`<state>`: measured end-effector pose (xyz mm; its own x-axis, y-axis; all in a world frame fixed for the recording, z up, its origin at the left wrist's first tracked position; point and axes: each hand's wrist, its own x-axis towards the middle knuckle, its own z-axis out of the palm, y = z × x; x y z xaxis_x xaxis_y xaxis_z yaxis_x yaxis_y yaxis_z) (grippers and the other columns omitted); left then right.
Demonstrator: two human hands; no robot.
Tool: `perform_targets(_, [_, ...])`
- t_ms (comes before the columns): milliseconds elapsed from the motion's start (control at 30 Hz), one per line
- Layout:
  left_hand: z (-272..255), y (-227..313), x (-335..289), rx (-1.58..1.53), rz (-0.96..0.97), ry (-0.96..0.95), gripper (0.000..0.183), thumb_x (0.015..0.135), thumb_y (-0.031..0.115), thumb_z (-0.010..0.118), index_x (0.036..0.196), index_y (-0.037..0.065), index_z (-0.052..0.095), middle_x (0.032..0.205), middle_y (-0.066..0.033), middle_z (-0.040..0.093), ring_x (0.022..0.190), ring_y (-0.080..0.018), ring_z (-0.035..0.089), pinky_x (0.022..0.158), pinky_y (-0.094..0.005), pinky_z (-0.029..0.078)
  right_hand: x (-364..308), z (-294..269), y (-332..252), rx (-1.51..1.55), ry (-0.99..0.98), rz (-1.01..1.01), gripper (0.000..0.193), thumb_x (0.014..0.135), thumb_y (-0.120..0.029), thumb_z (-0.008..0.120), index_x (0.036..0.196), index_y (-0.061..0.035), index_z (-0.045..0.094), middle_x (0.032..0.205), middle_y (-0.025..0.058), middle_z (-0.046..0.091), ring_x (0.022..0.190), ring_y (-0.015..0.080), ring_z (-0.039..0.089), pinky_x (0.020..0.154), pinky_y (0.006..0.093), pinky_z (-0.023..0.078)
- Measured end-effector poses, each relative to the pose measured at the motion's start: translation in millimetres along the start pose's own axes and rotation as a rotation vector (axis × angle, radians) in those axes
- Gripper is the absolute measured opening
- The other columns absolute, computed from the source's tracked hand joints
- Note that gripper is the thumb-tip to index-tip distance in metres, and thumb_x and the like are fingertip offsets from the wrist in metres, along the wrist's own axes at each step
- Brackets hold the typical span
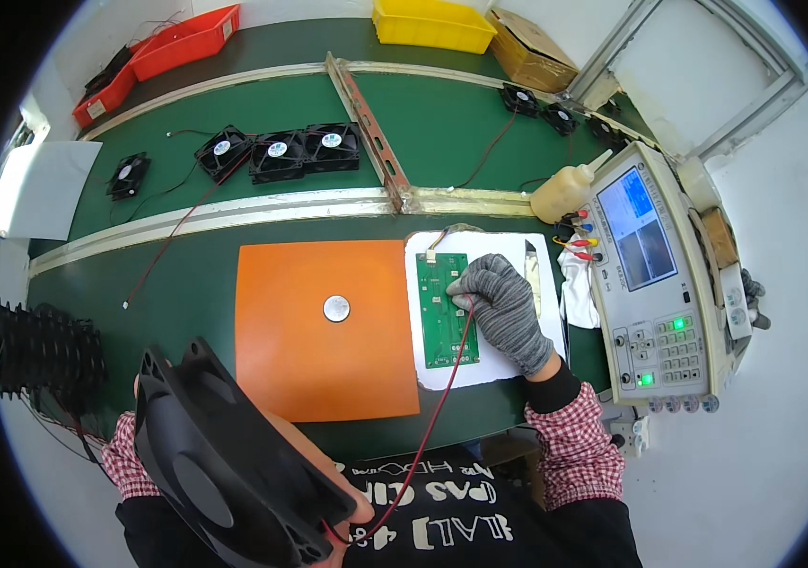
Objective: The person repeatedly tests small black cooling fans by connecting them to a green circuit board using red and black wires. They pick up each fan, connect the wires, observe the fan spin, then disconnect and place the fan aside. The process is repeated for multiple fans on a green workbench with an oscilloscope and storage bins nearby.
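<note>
In the head view, the left hand (319,452) grasps the fan (229,464) over the tabletop's (186,303) near edge; the gloved right hand (510,312) pinches its wire (441,401) at the board (437,317), right of centre. The wire is already there, but this hand hides whether contact remains to be made; the tester (655,275) stands by the right edge, stacked fans (49,355) by the left.

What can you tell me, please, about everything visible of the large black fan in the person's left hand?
The large black fan has a thick, squarish frame, apparently plastic, with holes at its corners and a plain round hub; its blades are hard to make out. It tilts in the lower left, held up by the left hand, partly hidden behind it. From its lower corner, a thin reddish wire runs to the gloved right hand.
</note>
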<state>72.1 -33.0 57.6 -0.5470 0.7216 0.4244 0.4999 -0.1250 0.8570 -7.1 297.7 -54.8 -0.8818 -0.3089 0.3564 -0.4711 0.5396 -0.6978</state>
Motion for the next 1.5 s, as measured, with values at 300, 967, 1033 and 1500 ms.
perform_targets(300, [-0.5, 0.4, 13.1, 0.746, 0.389, 0.385, 0.072, 0.086, 0.059, 0.052, 0.131, 0.003, 0.046, 0.104, -0.0123, 0.056, 0.086, -0.0226, 0.054, 0.068, -0.0345, 0.042, 0.2, 0.5, -0.7, -0.012, 0.021, -0.036, 0.013, 0.073, -0.003, 0.073, 0.086, -0.0067, 0.070, 0.086, 0.0085, 0.060, 0.086, 0.0263, 0.058, 0.080, 0.0369, 0.049])
perform_targets(967, [-93.3, -173.6, 133.4, 1.098, -0.112, 0.298, 0.072, 0.054, 0.023, 0.081, 0.118, 0.003, 0.054, 0.102, -0.0142, 0.052, 0.100, -0.0343, 0.048, 0.093, -0.0444, 0.036, -1.9, 0.0, -12.7, 0.122, 0.362, -0.075, 0.026, 0.078, -0.007, 0.077, 0.102, -0.0045, 0.066, 0.094, 0.0072, 0.063, 0.079, 0.0132, 0.061, 0.064, 0.0256, 0.051])
perform_targets(1033, [-50.2, -126.1, 140.6, 0.896, 0.170, 0.117, 0.064, 0.055, 0.017, 0.078, 0.114, 0.010, 0.054, 0.108, -0.0119, 0.054, 0.107, -0.0333, 0.049, 0.094, -0.0441, 0.035, -2.7, -6.3, -13.7, -0.039, 0.390, -0.145, 0.050, 0.077, -0.005, 0.076, 0.123, -0.0053, 0.056, 0.121, 0.0157, 0.057, 0.087, 0.0200, 0.064, 0.073, 0.0277, 0.055])
perform_targets(1500, [-77.3, -46.2, 40.1, 1.583, -0.232, 0.056, 0.046, 0.069, -0.004, 0.061, 0.112, 0.007, 0.057, 0.133, -0.0142, 0.051, 0.126, -0.0354, 0.045, 0.098, -0.0432, 0.044, 7.1, -25.7, -35.1, -0.602, -0.026, -0.090, 0.019, 0.074, -0.003, 0.068, 0.092, -0.0069, 0.072, 0.089, 0.0101, 0.058, 0.089, 0.0266, 0.057, 0.077, 0.0345, 0.049])
